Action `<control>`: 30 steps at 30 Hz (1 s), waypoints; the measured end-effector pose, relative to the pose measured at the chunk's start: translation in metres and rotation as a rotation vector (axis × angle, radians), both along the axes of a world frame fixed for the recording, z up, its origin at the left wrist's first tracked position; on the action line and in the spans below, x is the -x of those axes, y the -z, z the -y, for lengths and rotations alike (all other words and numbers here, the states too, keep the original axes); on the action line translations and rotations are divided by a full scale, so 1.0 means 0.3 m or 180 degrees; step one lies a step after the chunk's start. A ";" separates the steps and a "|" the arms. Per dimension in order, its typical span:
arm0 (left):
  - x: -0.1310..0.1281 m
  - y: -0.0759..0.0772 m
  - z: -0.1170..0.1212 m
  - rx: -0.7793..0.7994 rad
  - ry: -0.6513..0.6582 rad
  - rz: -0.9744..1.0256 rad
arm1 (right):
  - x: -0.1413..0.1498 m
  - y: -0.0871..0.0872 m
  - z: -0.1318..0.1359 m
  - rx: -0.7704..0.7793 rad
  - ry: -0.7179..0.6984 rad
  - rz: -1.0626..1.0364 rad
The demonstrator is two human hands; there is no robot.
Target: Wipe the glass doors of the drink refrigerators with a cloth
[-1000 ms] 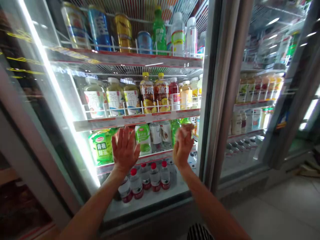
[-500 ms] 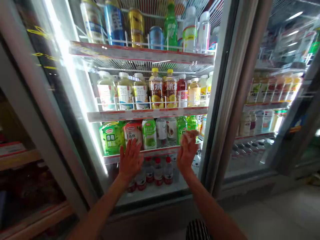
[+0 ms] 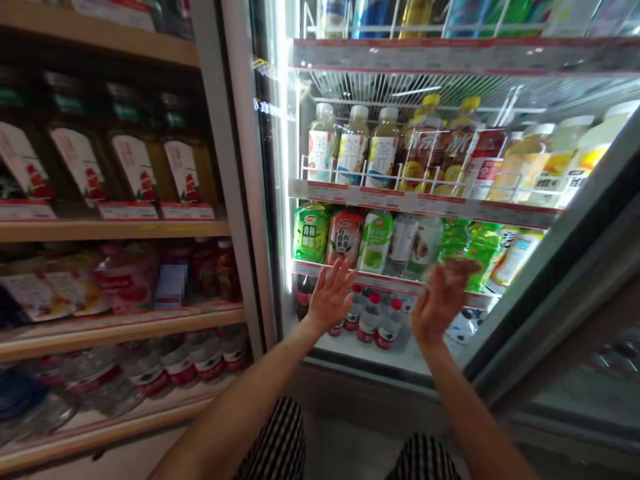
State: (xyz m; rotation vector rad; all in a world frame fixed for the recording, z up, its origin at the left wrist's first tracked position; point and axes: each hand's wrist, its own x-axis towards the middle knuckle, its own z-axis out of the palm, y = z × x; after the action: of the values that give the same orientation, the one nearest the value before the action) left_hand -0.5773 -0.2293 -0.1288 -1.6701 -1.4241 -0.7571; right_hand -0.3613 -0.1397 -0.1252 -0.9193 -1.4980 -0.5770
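My left hand (image 3: 331, 298) is held up before the lower part of the lit drinks cooler, palm forward and fingers spread, with nothing in it. Close to its fingertips are a red-labelled drink bottle (image 3: 345, 239) and a green tea bottle (image 3: 311, 233). To the right my right hand (image 3: 437, 303) is raised in front of the same shelf. Its fingers are smeared by motion, so I cannot make out whether anything is in them. Behind it stand green bottles (image 3: 485, 250). Between the hands shows a green-and-white bottle (image 3: 376, 243).
Small red-capped water bottles (image 3: 370, 317) stand on the cooler floor. Tea bottles (image 3: 383, 150) fill the shelf above, behind a white wire rail. A dark door frame (image 3: 560, 267) slants along the right. Left, wooden shelves (image 3: 115, 230) hold large oil-like bottles (image 3: 133, 157).
The view has swung left, bringing the wooden shelves into sight and shifting the cooler to the right. Both hands stay raised before the lower shelf; my left hand remains spread.
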 end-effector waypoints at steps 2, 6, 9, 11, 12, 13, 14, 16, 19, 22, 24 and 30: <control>0.010 0.003 0.006 -0.0034 0.0051 -0.0039 | 0.099 0.065 0.064 -0.0004 -0.0399 0.0956; 0.029 0.019 0.020 -0.0087 0.0155 -0.0028 | 0.044 0.106 0.032 0.0068 -0.0290 0.1128; 0.026 0.038 0.020 -0.0085 0.0182 0.0025 | -0.087 0.055 -0.032 0.0222 0.0360 -0.0298; 0.016 0.047 0.016 -0.0084 0.0155 0.0089 | -0.086 0.041 -0.027 0.0253 0.0500 -0.0773; 0.011 0.049 0.014 -0.0090 0.0141 0.0119 | -0.053 0.050 -0.010 0.0241 0.0431 -0.0653; 0.006 0.050 0.012 -0.0093 0.0136 0.0138 | -0.008 0.068 0.013 0.0203 0.0294 -0.0347; 0.003 0.050 0.012 -0.0090 0.0136 0.0147 | 0.040 0.092 0.038 0.0163 0.0089 0.0142; 0.003 0.049 0.015 -0.0077 0.0149 0.0156 | 0.098 0.140 0.071 0.0072 -0.0302 0.0980; 0.008 0.050 0.026 0.0028 0.0145 0.0191 | 0.011 0.155 0.046 0.0117 -0.0205 0.1056; 0.007 0.062 0.033 0.0089 0.0163 0.0254 | -0.172 0.100 -0.030 0.0317 0.0450 -0.0270; -0.002 0.072 0.029 0.0059 0.0171 0.0310 | -0.212 0.073 -0.052 0.0341 0.0607 -0.0894; -0.006 0.076 0.032 0.0065 0.0240 0.0359 | 0.077 0.162 0.072 0.0195 -0.0464 0.1298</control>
State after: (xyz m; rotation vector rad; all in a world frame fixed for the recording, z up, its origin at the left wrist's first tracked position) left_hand -0.5755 -0.2388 -0.1516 -1.7283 -1.4571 -0.8941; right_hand -0.3845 -0.1612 -0.1739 -0.7585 -1.9404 -0.6398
